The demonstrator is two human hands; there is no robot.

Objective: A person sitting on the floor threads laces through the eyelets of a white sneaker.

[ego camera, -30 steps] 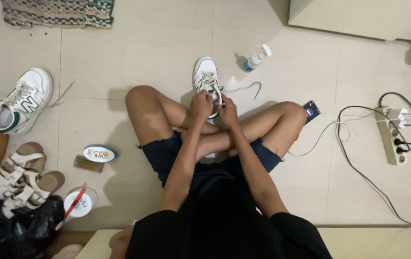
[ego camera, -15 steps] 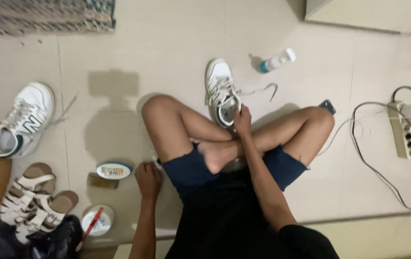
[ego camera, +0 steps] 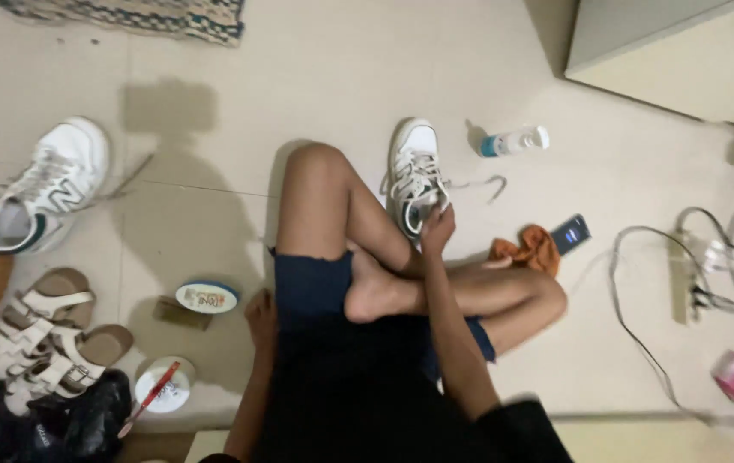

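Observation:
I sit cross-legged on the tiled floor. My right hand grips the heel end of a white sneaker lying in front of my legs, with its loose lace trailing to the right. My left hand rests on the floor beside my left thigh, close to a small oval tin; its fingers are partly hidden. An orange cloth lies by my right knee.
A second white sneaker lies at the left, with sandals and a black bag below it. A spray bottle, phone, power strip with cables, round tub with toothbrush and woven mat surround me.
My left hand let go of the sneaker and dropped to the floor by my left thigh. My right knee lowered, which uncovered the orange cloth. The view shifted left and downward.

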